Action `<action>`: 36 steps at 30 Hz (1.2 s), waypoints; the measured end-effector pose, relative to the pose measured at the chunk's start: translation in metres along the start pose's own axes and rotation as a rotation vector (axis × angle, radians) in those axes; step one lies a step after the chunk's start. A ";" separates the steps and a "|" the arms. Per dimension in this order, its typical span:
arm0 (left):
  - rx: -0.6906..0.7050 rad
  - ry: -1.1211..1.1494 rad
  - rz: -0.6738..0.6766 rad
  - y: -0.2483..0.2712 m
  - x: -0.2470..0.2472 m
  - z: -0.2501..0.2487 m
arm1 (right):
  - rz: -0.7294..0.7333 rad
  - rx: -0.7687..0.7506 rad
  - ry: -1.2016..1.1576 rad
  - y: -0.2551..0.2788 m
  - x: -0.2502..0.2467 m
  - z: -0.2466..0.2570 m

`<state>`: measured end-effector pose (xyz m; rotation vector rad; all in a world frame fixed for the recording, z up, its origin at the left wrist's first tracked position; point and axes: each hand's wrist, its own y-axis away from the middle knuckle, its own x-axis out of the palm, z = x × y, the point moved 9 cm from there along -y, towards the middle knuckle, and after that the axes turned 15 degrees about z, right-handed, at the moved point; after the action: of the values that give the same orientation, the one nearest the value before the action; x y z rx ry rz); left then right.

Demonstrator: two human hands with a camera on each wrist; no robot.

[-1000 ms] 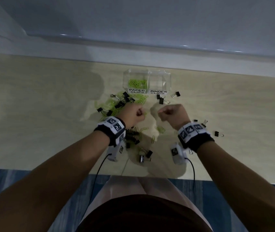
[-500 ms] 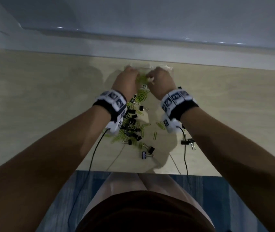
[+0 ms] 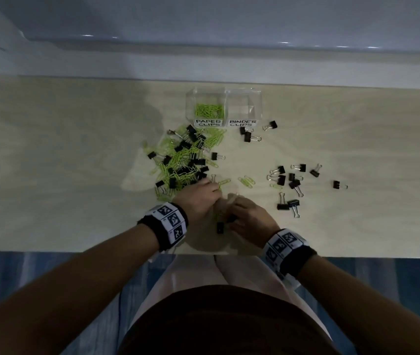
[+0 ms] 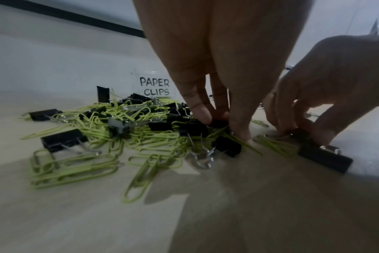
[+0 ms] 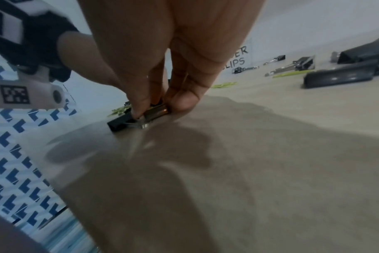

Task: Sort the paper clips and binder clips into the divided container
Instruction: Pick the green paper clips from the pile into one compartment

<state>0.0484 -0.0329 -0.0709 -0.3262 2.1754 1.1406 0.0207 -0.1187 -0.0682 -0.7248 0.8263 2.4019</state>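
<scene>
On the tabletop [image 3: 50, 162], left to right — a mixed pile of green paper clips [image 3: 178, 162] and binder clips, where the left hand [image 3: 198, 198] pinches a black binder clip [image 4: 218, 122]. Beside it, the right hand [image 3: 250, 219] has its fingers [image 5: 141, 102] pinched on another binder clip [image 5: 121, 122]. Farther back stands the divided container [image 3: 257, 106] — paper clips fill its left compartment.

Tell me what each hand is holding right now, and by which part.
Right hand pinches a black binder clip on the table, by its wire-handle end. Left hand has its fingers on another clip in the pile; the hold is unclear.
</scene>
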 end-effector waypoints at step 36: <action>-0.006 0.192 -0.324 0.052 0.018 0.029 | -0.082 0.220 0.209 -0.068 -0.024 0.025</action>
<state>0.0216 0.0223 -0.0610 -0.7878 2.1787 0.9649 0.0709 -0.0617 -0.0639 -0.9106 1.1028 2.1449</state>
